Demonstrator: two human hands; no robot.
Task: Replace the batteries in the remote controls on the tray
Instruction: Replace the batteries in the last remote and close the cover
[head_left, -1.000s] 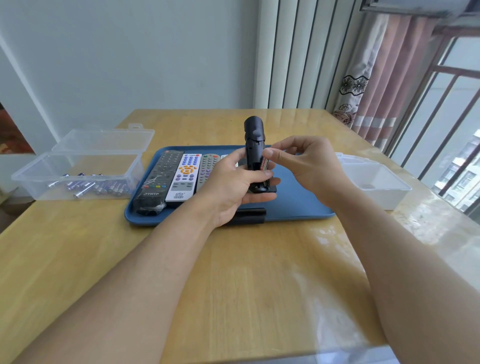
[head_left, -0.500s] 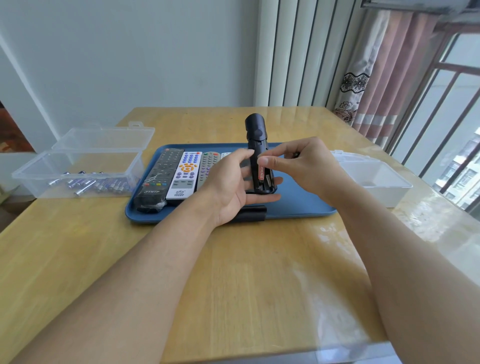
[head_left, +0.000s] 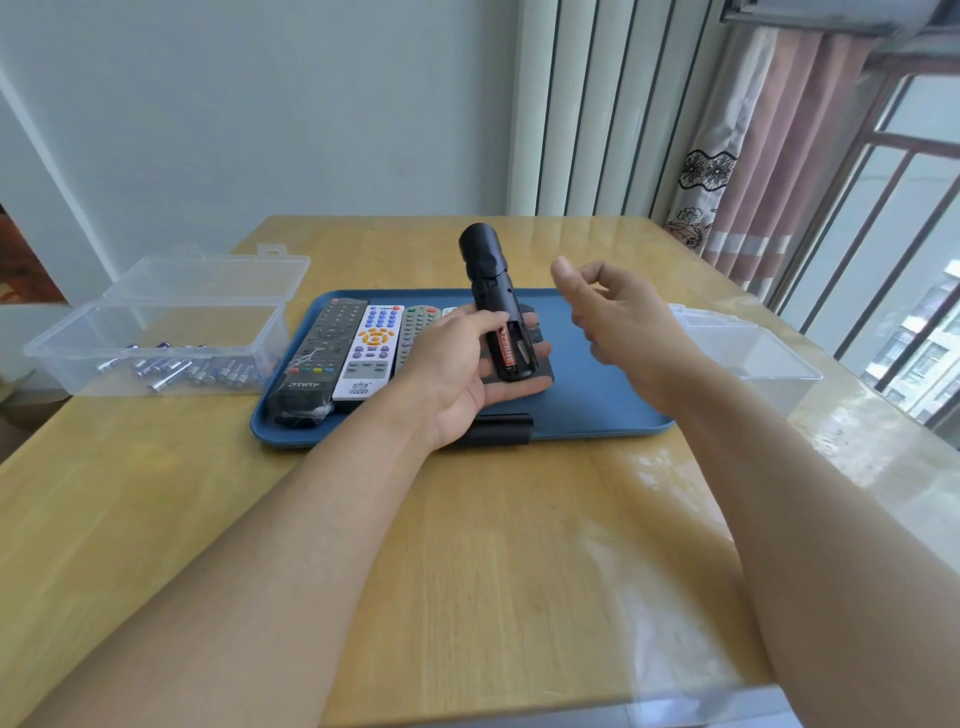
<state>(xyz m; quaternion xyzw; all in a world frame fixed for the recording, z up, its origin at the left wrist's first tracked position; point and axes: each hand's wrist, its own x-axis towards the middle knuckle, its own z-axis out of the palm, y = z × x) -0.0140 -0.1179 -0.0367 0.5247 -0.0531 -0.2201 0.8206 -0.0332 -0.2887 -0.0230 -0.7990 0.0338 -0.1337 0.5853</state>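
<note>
At the far left of the frame a clear plastic box (head_left: 156, 345) stands on the wooden table (head_left: 467, 545), lid tipped back, with loose batteries (head_left: 192, 369) lying along its floor. Just right of it the blue tray (head_left: 597, 405) carries three remotes side by side — a black remote (head_left: 322, 358), a white remote (head_left: 370, 353) with orange and blue keys, and a grey remote (head_left: 415, 327) partly hidden behind my left hand (head_left: 462, 374).

That hand is raised over the tray's centre, palm up, fingers curled under and thumb pressed on the left side of a black remote control (head_left: 493, 306) held almost upright. Its back faces me, the battery bay open; one red-labelled battery (head_left: 506, 349) sits in the bay's left slot, just beside my thumb tip. A dark flat piece (head_left: 501, 430) lies at the tray's near edge below my wrist — I cannot tell what it is.

My right hand (head_left: 618, 322) hangs apart from the remote over the tray's right half, fingers loosely bent, nothing visible in it. At the right of the frame stands another clear container (head_left: 748, 358).
</note>
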